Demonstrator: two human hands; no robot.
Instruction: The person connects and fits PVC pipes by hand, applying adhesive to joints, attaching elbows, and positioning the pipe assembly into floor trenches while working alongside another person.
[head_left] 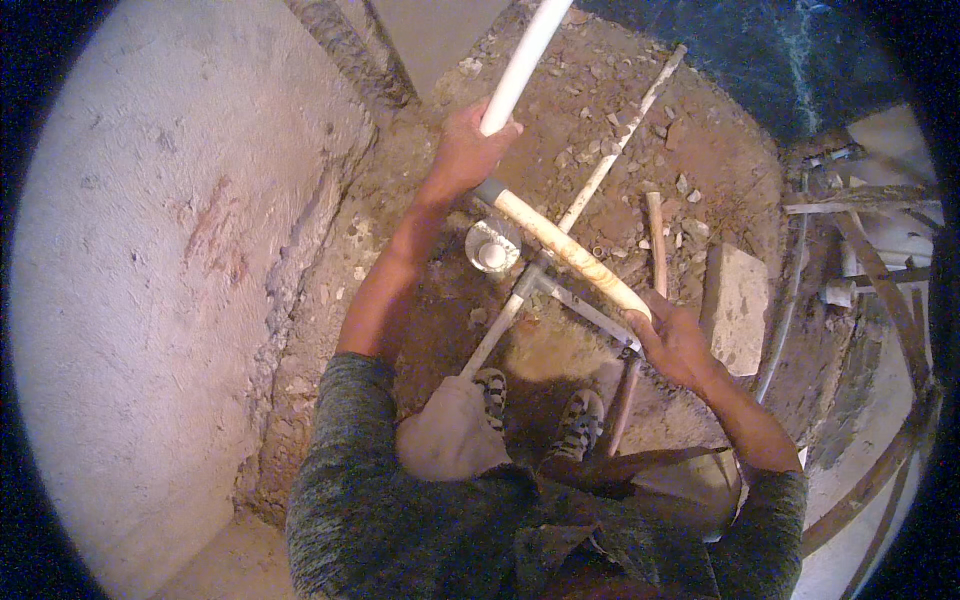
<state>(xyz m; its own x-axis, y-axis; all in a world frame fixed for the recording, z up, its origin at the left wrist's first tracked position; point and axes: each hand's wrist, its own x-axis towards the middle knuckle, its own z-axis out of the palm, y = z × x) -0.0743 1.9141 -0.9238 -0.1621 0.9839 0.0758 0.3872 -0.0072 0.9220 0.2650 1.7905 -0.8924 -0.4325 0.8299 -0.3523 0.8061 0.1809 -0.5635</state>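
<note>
The lower end of a white pipe [527, 65] is gripped by the left hand [472, 150], wrapped tight near a grey fitting [488, 190]. The yellowed pipe [575, 253], with that fitting on its upper end, is clasped at its lower end by the curled right hand [675, 342], and is held slantwise over a grey pipe joint [533, 280], near a round container [493, 247] set on dirt ground [740, 170].

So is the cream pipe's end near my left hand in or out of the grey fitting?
In: the cream pipe runs straight into the grey fitting, with no gap showing, just below your left hand.
</note>
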